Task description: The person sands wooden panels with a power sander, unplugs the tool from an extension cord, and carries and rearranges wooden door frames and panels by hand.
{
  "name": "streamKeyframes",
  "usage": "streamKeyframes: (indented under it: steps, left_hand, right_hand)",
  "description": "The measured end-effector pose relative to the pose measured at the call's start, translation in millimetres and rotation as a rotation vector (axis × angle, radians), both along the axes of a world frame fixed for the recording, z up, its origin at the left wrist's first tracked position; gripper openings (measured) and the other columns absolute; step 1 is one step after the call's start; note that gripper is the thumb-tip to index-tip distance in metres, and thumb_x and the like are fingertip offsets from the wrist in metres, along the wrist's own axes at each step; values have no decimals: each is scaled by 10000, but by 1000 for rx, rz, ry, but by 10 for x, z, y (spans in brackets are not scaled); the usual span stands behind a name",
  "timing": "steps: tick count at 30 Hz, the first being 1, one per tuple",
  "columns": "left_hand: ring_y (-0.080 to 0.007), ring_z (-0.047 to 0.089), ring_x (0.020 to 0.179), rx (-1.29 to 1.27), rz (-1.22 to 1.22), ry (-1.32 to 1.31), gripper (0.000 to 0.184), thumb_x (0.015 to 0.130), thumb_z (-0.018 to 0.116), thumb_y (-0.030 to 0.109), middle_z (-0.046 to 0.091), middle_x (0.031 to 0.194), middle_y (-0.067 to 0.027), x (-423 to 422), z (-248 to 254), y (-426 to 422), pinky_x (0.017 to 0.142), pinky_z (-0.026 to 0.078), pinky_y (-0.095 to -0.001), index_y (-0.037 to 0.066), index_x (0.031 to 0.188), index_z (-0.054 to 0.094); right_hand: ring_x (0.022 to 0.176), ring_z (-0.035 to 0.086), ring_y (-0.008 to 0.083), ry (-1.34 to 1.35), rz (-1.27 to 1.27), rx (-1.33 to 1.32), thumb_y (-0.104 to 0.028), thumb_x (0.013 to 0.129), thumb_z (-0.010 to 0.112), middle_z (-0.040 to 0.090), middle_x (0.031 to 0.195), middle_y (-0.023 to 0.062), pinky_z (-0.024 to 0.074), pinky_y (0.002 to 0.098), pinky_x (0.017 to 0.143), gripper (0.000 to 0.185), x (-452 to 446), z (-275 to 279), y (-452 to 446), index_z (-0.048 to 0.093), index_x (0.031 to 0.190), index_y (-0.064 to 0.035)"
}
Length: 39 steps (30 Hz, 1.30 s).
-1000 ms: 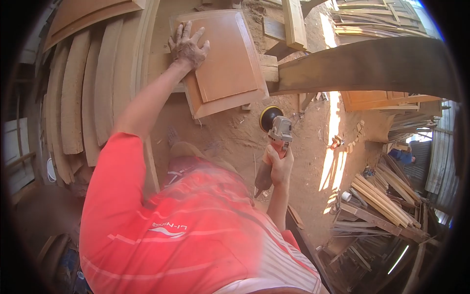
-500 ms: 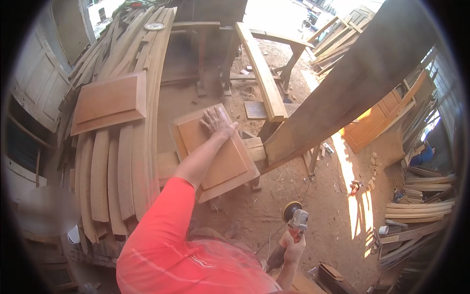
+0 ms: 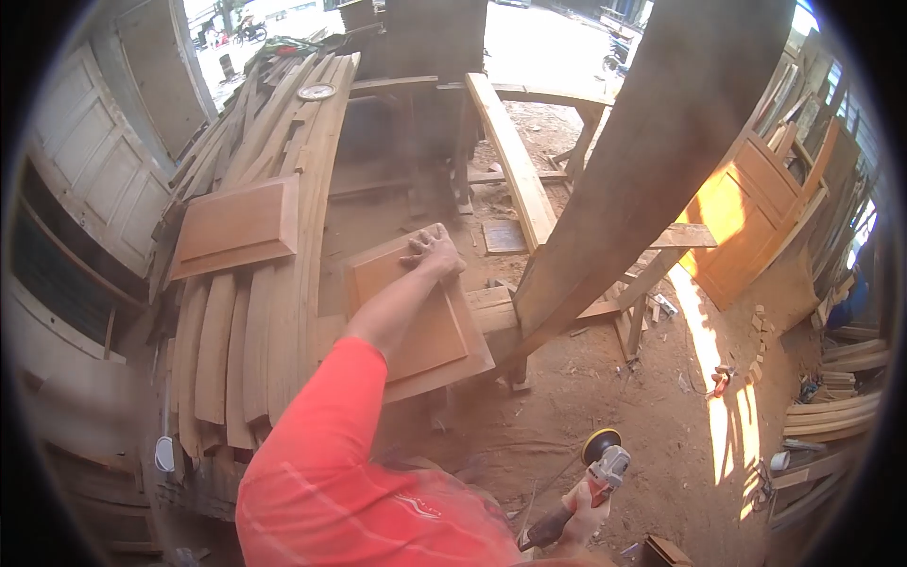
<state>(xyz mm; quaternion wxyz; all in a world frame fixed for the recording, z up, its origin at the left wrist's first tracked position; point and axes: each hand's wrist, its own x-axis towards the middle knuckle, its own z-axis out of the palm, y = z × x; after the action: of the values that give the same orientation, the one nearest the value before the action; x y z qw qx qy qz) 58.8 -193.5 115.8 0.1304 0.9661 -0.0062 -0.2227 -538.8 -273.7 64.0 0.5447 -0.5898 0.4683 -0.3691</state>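
Note:
My left hand [image 3: 435, 253] is at the upper right corner of a raised wooden panel [image 3: 425, 340], its bent fingers gripping the edge. The panel lies tilted across a wooden beam [image 3: 491, 310]. Low on the right, my right hand [image 3: 586, 506] is wrapped around a grey angle grinder [image 3: 609, 466]. Its round disc with a yellow rim [image 3: 601, 444] faces up and away from the panel. A second raised panel [image 3: 236, 227] rests on the stacked boards to the left.
Long stacked boards [image 3: 307, 312] fill the left side. A thick dark post [image 3: 652, 180] slants across the right of the panel. Behind stands a trestle with a long plank [image 3: 515, 161]. An orange-brown door [image 3: 742, 222] leans at right, near wood piles [image 3: 831, 416].
My left hand has gone from lying spread on the panel to bent fingers at its corner, and the panel has turned slightly. The grinder has shifted right and down in view as the camera moved.

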Motion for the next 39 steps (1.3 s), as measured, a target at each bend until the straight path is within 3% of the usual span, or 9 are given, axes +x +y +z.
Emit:
streamKeyframes:
  steps: [9,12,16,18,21,29,31,36,39]
  left_hand:
    - [-408,353,1500,-463,-239,-412,966,849,674,275,325,1618,-299,-95,537,1215,1207,359,-477,0,1629,175]
    - [-375,543,1361,-334,-141,-287,891,900,581,293,503,1487,-310,-406,1286,1632,1114,462,-366,-86,1596,173]
    - [-399,693,1097,-243,-37,-279,696,898,575,301,679,1207,-310,-335,1479,2243,955,534,-426,-119,1440,457]
    - [-378,717,915,-154,-225,-35,487,913,577,319,717,997,-276,-320,1592,2550,820,535,-454,-125,1103,647]
    - [-355,706,917,-206,-124,-81,457,941,589,335,712,954,-251,-364,1605,2826,811,519,-455,-117,914,655]
    - [-295,654,936,-570,-147,-371,478,1001,590,378,689,945,-216,-756,1428,2934,853,496,-438,-95,1033,648]
    - [-265,647,977,-936,7,-299,494,1022,600,400,694,1022,-203,-533,1086,2911,848,497,-425,-87,1091,639]
    - [-220,642,1010,-1135,337,-214,418,1046,610,320,680,1138,-173,-761,1007,2385,898,521,-392,-62,1214,619]
    - [-258,624,1157,-1502,452,-146,405,1073,569,289,659,1230,-188,-617,527,2087,1000,518,-431,-63,1272,592]
  right_hand:
    - [991,629,169,-5,74,40,-165,942,690,648,1127,74,498,312,898,398,106,64,-142,594,1276,29]
    - [981,626,166,24,65,-4,-178,947,691,647,1116,73,498,309,887,396,132,102,-192,597,1269,31]
    - [981,628,169,-7,69,-25,-193,943,702,654,1106,77,502,308,883,403,100,0,-288,610,1257,42]
    - [982,632,172,-3,86,21,-199,940,707,659,1109,81,504,307,884,414,135,117,-279,613,1261,44]
    - [975,639,172,-4,119,11,-208,934,714,667,1111,85,513,305,866,427,190,110,-284,617,1267,42]
    - [973,653,179,-42,149,42,-176,919,724,675,1112,78,523,313,856,420,324,232,-223,620,1268,34]
    - [966,657,185,20,133,69,-168,906,736,676,1110,78,527,318,860,424,350,277,-200,623,1264,29]
    - [925,655,161,86,128,-125,-151,886,744,674,1069,68,527,309,829,421,233,97,-255,619,1251,20]
    - [909,651,150,144,115,-93,-134,877,746,672,1039,60,523,305,826,416,182,246,-75,613,1241,17]
